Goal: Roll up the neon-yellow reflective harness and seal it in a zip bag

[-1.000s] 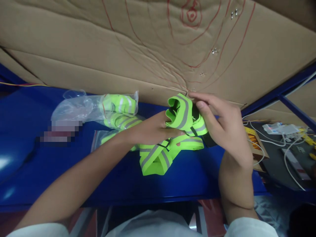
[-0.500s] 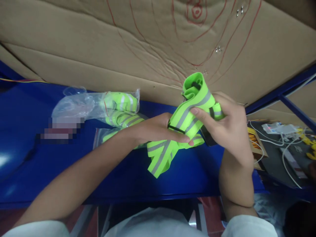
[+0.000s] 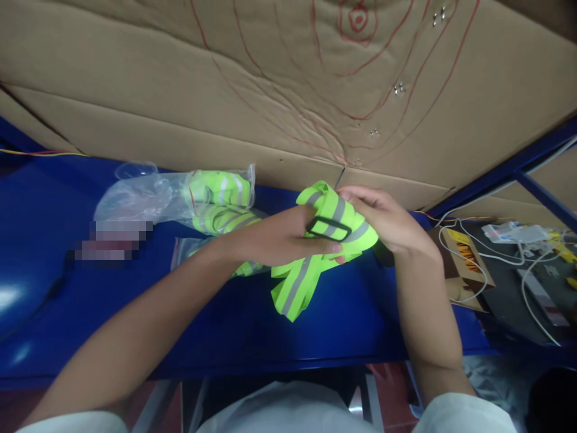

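"While the left hand [image 3: 291, 240] pinches the green strap [image 3: 358, 237] beside its black buckle [image 3: 325, 237], what's the risk?"

"Slippage, I'd judge. Right hand [image 3: 381, 213] half curled against the upper folds; fingertips hidden, grip can't be told."

"Lower end [image 3: 295, 291]?"

"Points toward the front edge of the bench [image 3: 216, 337]; strap held between front and back edges. If the left pinch eases, layers could spring apart; buckle might snag a fold."

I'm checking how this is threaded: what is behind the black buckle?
Behind the black buckle, the grey-striped neon-green strap shows through the opening. Whatever lies directly behind the frame is covered.
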The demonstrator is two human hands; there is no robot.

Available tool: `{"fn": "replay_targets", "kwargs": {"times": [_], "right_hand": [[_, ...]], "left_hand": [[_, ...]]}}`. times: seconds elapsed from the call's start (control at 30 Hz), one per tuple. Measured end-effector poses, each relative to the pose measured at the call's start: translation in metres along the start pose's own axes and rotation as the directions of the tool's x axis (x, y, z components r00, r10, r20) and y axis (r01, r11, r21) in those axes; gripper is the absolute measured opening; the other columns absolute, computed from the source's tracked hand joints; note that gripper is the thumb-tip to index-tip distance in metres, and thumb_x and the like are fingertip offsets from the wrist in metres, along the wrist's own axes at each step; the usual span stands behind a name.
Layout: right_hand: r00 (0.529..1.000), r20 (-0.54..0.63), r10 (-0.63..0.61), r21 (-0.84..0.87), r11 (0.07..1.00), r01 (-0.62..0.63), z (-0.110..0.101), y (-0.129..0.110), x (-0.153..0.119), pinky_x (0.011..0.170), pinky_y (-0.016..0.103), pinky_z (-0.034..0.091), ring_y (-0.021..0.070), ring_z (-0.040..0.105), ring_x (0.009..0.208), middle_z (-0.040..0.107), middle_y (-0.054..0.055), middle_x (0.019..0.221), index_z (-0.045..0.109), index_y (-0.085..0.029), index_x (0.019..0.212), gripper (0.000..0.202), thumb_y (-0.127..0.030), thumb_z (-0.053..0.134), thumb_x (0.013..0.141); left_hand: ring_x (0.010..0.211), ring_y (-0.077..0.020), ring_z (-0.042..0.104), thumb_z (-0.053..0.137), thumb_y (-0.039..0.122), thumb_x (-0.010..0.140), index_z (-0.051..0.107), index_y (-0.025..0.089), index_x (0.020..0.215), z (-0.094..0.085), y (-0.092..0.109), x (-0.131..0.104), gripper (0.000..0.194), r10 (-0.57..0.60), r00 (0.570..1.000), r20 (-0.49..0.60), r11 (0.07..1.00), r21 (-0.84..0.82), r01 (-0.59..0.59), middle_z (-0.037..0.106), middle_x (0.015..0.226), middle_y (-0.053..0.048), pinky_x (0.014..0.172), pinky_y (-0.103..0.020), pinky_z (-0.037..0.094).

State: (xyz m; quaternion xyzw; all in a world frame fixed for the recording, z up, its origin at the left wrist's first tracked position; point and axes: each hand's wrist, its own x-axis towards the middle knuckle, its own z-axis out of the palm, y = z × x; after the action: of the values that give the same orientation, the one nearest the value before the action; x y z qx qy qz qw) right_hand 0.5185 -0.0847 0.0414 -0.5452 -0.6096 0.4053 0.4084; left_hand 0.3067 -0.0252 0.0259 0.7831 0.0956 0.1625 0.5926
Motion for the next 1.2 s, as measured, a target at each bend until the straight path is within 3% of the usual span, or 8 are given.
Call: {"fn": "replay_targets", "kwargs": {"times": [0.13,0.23,0.4,0.53,0.77,0.9,1.03,1.2], "right_hand": [[0.999,0.024,-0.049,-0.105,0.993,0.051,0.002,-0.006,-0.007,0.091,0.036,0.058,0.0253,0.070,0.111,0.076,0.004,0.112,0.077,-0.026,0.109,0.056,-0.073,0.048,0.097],[0.980,0.128,-0.155,-0.188,0.966,0.177,0.006,-0.012,-0.014,0.110,0.041,0.052,0.0281,0.059,0.133,0.065,0.003,0.142,0.061,-0.030,0.141,0.062,-0.066,0.068,0.091],[0.978,0.020,-0.206,-0.262,0.943,0.204,0.022,-0.012,-0.013,0.090,0.040,0.062,0.0244,0.072,0.102,0.074,0.002,0.120,0.060,-0.028,0.139,0.057,-0.049,0.077,0.089],[0.934,-0.141,-0.328,-0.285,0.917,0.279,0.022,-0.018,-0.018,0.089,0.038,0.062,0.0247,0.071,0.104,0.075,0.002,0.117,0.067,-0.025,0.128,0.048,-0.050,0.078,0.088],[0.997,-0.026,0.079,0.195,0.978,-0.073,0.005,-0.017,-0.021,0.058,0.036,0.061,0.0242,0.072,0.069,0.076,0.005,0.084,0.075,-0.022,0.094,0.044,-0.065,0.074,0.085],[0.991,0.026,0.129,0.278,0.952,-0.131,0.004,-0.016,-0.016,0.059,0.037,0.061,0.0234,0.072,0.067,0.076,0.006,0.080,0.077,-0.024,0.102,0.052,-0.072,0.063,0.090],[0.993,0.037,0.115,0.211,0.970,-0.120,0.003,-0.014,-0.016,0.050,0.034,0.055,0.0215,0.069,0.060,0.076,0.004,0.079,0.075,-0.024,0.112,0.050,-0.068,0.064,0.092],[0.980,-0.159,-0.122,-0.111,0.988,0.105,0.002,-0.008,-0.010,0.070,0.030,0.055,0.0195,0.071,0.085,0.076,0.003,0.102,0.068,-0.028,0.123,0.041,-0.057,0.069,0.094]], "left_hand": [[0.095,-0.0159,0.074,0.066,0.027,0.097,0.077,0.018,0.096,-0.005,-0.002,0.000,0.015,0.060,0.998,-0.012,0.993,0.099,-0.058,0.080,0.100,0.000,0.089,-0.023,0.053],[0.094,-0.0159,0.073,0.066,0.028,0.097,0.077,0.017,0.097,-0.007,-0.004,0.002,0.016,0.081,0.997,-0.002,0.991,0.110,-0.081,0.079,0.100,0.000,0.087,-0.023,0.054],[0.093,-0.0174,0.075,0.073,0.026,0.091,0.075,0.016,0.097,-0.005,-0.005,0.005,0.012,-0.022,0.999,-0.040,0.991,-0.132,0.016,0.079,0.097,-0.002,0.085,-0.025,0.057],[0.102,-0.0226,0.075,0.081,0.032,0.086,0.076,0.015,0.107,-0.004,-0.005,0.002,0.027,-0.194,0.975,0.111,0.921,-0.321,0.220,0.079,0.108,-0.008,0.094,-0.033,0.059],[0.097,-0.0208,0.076,0.076,0.033,0.090,0.076,0.018,0.110,0.005,-0.007,0.000,0.025,-0.172,0.968,0.185,0.959,-0.195,0.207,0.080,0.107,-0.006,0.084,-0.028,0.060],[0.092,-0.0195,0.076,0.071,0.039,0.093,0.078,0.018,0.106,0.002,0.000,-0.004,0.025,-0.152,0.981,0.118,0.988,0.004,0.153,0.081,0.103,-0.004,0.081,-0.025,0.057],[0.109,-0.0199,0.073,0.066,0.033,0.096,0.078,0.019,0.109,0.001,0.005,-0.006,0.023,-0.118,0.981,0.156,0.993,0.022,0.116,0.078,0.117,-0.004,0.095,-0.026,0.055],[0.113,-0.0247,0.073,0.072,0.027,0.089,0.073,0.016,0.121,0.005,-0.005,-0.001,0.034,-0.092,0.985,0.147,0.931,-0.339,0.137,0.076,0.124,-0.010,0.097,-0.034,0.058]]}}
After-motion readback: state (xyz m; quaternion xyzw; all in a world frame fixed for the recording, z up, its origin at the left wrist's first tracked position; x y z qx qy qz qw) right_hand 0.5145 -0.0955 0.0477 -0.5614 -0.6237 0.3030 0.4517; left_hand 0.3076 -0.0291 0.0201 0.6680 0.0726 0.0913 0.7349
